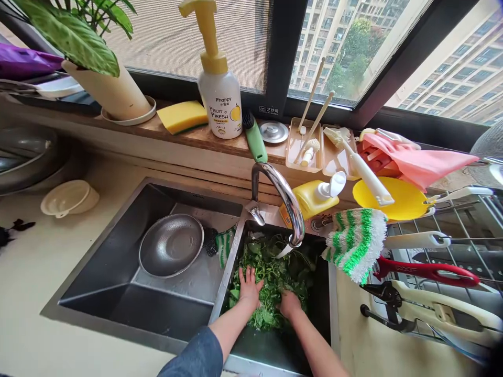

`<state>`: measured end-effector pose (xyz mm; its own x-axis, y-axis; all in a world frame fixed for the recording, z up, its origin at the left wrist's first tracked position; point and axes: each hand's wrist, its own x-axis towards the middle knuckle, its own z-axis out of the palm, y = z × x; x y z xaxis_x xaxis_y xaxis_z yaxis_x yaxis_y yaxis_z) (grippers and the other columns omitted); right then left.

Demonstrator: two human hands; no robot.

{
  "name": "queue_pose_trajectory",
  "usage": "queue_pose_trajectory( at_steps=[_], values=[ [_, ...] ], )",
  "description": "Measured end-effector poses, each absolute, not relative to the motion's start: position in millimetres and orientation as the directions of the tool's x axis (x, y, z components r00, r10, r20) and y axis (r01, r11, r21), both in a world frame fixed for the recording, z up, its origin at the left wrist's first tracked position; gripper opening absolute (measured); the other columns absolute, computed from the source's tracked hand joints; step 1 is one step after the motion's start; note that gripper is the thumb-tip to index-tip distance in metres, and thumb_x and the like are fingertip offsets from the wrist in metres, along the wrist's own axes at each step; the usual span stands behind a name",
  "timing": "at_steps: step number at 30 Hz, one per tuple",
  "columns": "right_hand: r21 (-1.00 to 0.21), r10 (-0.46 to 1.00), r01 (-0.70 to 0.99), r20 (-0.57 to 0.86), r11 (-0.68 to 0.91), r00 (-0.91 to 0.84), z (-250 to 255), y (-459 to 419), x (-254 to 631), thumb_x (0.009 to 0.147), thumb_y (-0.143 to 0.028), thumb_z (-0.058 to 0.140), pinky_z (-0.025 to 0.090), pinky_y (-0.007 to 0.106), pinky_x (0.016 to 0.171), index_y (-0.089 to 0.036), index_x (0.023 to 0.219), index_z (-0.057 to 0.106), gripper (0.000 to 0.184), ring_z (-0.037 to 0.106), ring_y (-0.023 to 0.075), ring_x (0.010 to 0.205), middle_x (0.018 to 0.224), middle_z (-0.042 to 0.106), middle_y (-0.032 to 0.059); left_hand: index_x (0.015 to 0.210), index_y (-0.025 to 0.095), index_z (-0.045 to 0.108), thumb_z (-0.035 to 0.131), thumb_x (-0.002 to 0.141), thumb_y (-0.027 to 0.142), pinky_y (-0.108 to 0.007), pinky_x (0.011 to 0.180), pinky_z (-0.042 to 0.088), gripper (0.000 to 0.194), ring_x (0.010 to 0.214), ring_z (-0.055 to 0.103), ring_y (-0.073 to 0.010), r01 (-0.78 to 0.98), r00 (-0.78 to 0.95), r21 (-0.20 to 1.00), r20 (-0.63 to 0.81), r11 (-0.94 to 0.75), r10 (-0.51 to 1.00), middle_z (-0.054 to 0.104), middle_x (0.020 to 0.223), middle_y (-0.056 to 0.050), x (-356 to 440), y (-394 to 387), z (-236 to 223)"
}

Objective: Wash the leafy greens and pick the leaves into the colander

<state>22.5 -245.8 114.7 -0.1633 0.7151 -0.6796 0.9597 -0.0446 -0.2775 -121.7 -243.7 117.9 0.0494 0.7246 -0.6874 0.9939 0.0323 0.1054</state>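
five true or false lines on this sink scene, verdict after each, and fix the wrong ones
1. The left hand and right hand are both in the greens. True.
2. The tap curves over the right basin. True.
3. No water comes from the tap. False: water is running from it.
4. The metal bowl lies in the left basin. True.
5. The yellow sponge lies to the right of the white bottle in the picture. False: it lies to the left of it.
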Motion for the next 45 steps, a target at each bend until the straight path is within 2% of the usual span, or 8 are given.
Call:
queue_pose_trajectory(
  at_steps=[7,11,20,26,31,36,40,45],
  values=[
    [-0.382,0.964,0.922,-0.265,-0.067,-0.040,170,-151,38,0.080,-0.030,0.046,0.038,0.039,0.087,-0.021,0.122,0.047,0.043,0.051,0.0291,0.107,0.120,0.051,0.0143,0.122,0.030,0.048,0.058,0.074,0.021,-0.055,0.103,0.013,0.050,0.130,0.020,-0.0339,0.921,0.135,0.391,-0.310,-0.003,0.941,0.025,0.144,-0.008,-107,-193,171],
    [-0.296,0.890,0.931,-0.452,-0.214,0.061,143,-159,10,0.077,-0.022,0.047,0.039,0.041,0.085,-0.018,0.129,0.039,0.053,0.048,0.0320,0.111,0.129,0.041,0.0185,0.129,0.033,0.037,0.054,0.075,0.018,-0.058,0.103,0.008,0.059,0.131,0.019,-0.0316,0.918,0.168,0.396,-0.360,-0.013,0.918,0.030,0.141,-0.008,-116,-171,159],
    [-0.756,0.894,0.619,-0.407,-0.215,-0.186,151,-176,40,0.071,-0.023,0.045,0.041,0.032,0.088,-0.021,0.114,0.054,0.043,0.056,0.0223,0.101,0.105,0.063,0.0055,0.094,0.018,0.062,0.041,0.080,0.011,-0.054,0.092,0.028,0.027,0.095,0.055,-0.0309,0.819,-0.079,0.490,-0.420,0.299,0.904,0.062,0.085,-0.015,-141,-188,154],
    [-0.373,0.960,0.923,-0.280,-0.093,-0.017,146,-161,38,0.072,-0.044,0.055,0.021,0.059,0.096,-0.024,0.137,0.027,0.074,0.012,0.0420,0.130,0.147,0.012,0.0112,0.133,0.031,0.033,0.067,0.068,0.029,-0.061,0.098,0.015,0.074,0.128,0.019,-0.0410,0.907,-0.110,0.359,-0.306,0.221,0.946,0.033,0.138,-0.015,-134,-202,179],
    [-0.219,0.814,0.975,-0.558,0.043,-0.161,106,-194,17,0.070,-0.043,0.059,0.014,0.059,0.098,-0.023,0.126,0.047,0.060,0.023,0.0413,0.127,0.144,0.023,0.0129,0.132,0.032,0.036,0.078,0.041,0.053,-0.067,0.095,-0.010,0.103,0.129,-0.012,-0.0453,0.983,0.102,0.181,-0.551,0.000,0.828,0.008,0.148,-0.009,-130,-232,132],
    [-0.356,0.858,0.934,-0.471,0.025,-0.203,125,-173,46,0.081,-0.041,0.043,0.030,0.040,0.098,-0.021,0.122,0.050,0.046,0.037,0.0278,0.122,0.128,0.045,0.0112,0.129,0.034,0.041,0.071,0.056,0.048,-0.067,0.096,-0.006,0.080,0.130,-0.002,-0.0456,0.998,0.037,0.055,-0.585,-0.006,0.810,0.014,0.147,-0.007,-135,-234,126],
    [-0.244,0.884,0.953,-0.465,-0.177,0.045,133,-229,50,0.069,-0.042,0.058,0.038,0.042,0.089,-0.020,0.140,0.016,0.085,0.041,0.0334,0.119,0.134,0.034,0.0179,0.137,0.036,0.018,0.073,0.055,0.046,-0.068,0.089,0.024,0.100,0.128,0.005,-0.0497,0.997,-0.020,0.048,-0.558,0.056,0.830,0.002,0.149,-0.009,-128,-265,135],
    [-0.311,0.681,0.881,-0.732,-0.357,0.017,129,-270,28,0.059,-0.014,0.060,0.045,0.031,0.075,-0.014,0.138,0.023,0.086,0.062,0.0234,0.088,0.106,0.059,0.0143,0.119,0.022,0.052,0.064,0.063,0.014,-0.038,0.071,0.047,0.058,0.099,0.055,-0.0341,0.965,-0.019,0.157,-0.756,0.210,0.654,0.038,0.132,-0.020,-124,-266,155]
  ],
)
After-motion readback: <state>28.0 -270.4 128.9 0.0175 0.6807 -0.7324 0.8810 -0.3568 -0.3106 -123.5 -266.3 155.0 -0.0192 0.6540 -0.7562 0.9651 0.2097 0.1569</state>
